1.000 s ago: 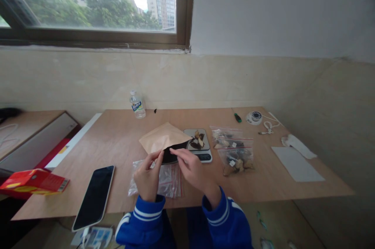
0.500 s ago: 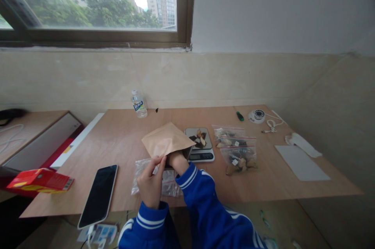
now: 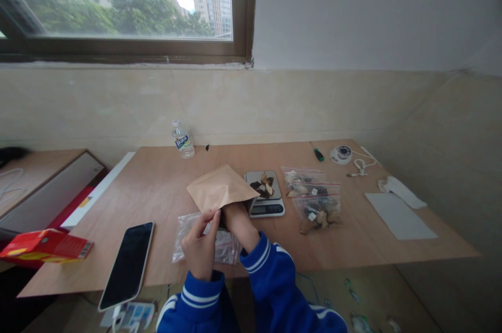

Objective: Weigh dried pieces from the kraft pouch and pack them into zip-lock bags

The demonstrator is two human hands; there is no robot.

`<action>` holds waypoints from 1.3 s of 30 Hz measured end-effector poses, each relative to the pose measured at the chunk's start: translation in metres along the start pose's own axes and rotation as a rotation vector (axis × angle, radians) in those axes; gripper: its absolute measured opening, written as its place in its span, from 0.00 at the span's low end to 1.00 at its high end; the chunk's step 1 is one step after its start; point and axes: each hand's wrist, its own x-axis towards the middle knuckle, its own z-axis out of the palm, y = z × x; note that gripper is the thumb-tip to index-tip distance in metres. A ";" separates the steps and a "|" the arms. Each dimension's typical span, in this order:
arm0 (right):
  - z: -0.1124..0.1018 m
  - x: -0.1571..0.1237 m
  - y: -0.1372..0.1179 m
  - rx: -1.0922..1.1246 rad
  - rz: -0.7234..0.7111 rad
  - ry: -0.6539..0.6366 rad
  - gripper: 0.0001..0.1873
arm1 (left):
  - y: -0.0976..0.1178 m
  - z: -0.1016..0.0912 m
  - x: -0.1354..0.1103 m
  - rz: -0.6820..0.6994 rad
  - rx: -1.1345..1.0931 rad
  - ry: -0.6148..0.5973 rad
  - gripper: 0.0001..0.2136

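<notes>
Brown pouch sat just beyond the left hand, which pinched its rim; the right hand reached inside, its hidden grip impossible to tell. Reaching well likely called for a steady, wide mouth.

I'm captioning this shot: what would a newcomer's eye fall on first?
Probably the kraft-paper pouch near the center, its rim pinched by the left hand, the right hand partly inside. Beside it, a digital scale bears dark and pale mushroom-like pieces. The bright red box stands out at far left.
</notes>
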 end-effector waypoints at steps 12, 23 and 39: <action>-0.063 -0.083 0.008 0.512 -0.099 0.408 0.04 | 0.002 -0.011 0.020 -0.058 0.022 0.077 0.13; -0.060 -0.082 0.149 0.095 0.320 0.613 0.12 | 0.008 -0.015 0.028 -0.090 -0.017 0.108 0.15; -0.071 -0.094 0.076 0.064 0.041 0.549 0.16 | 0.011 -0.014 0.029 -0.152 -0.077 0.066 0.15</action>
